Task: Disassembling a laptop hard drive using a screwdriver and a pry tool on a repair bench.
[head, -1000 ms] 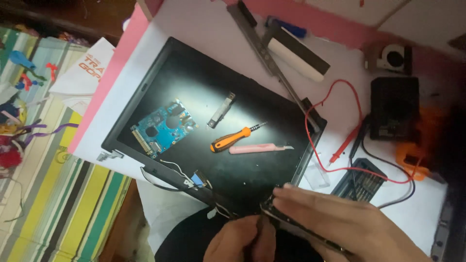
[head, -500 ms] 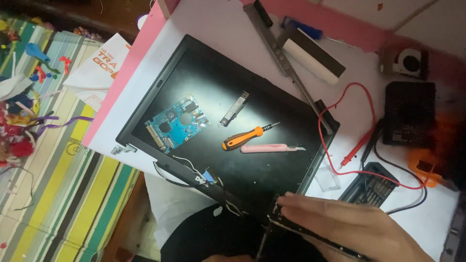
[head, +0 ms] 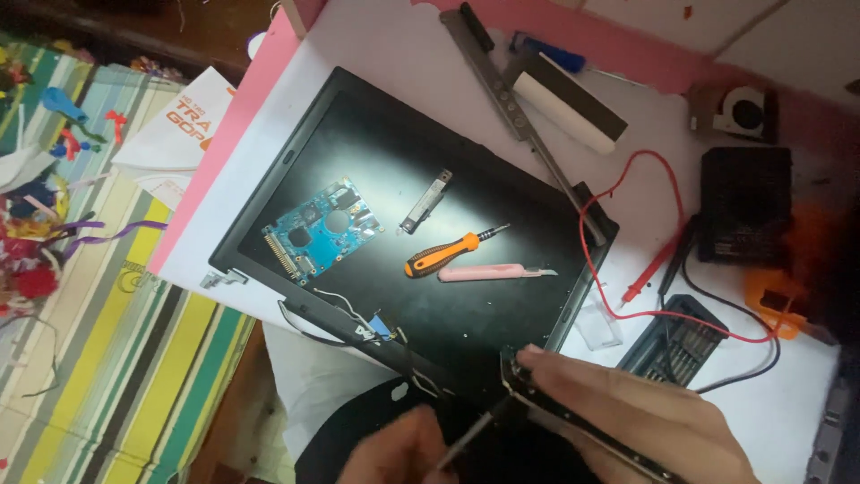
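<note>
A black laptop lid panel (head: 484, 161) lies flat on a white table. My right hand (head: 636, 421) is at its near corner and grips a thin black frame strip (head: 530, 401). My left hand (head: 394, 453) is at the bottom edge and holds a thin metal tool (head: 466, 439), whose tip points at the strip's end. On the panel rest a blue circuit board (head: 322, 229), an orange-handled screwdriver (head: 443, 254), a pink utility knife (head: 488, 272) and a small metal bracket (head: 425, 202). Loose thin wires (head: 358, 314) hang at the panel's near edge.
Red probe leads (head: 627, 233) curl right of the panel beside a black box (head: 743, 206), a bit-set case (head: 672, 341) and a small fan (head: 739, 112). A metal hinge strip (head: 506, 90) lies at the back. A striped cloth (head: 107, 358) covers the floor at left.
My left hand dropped almost out of view half a second ago and is back with the tool. My right hand has stayed on the frame strip. The view shifted slightly.
</note>
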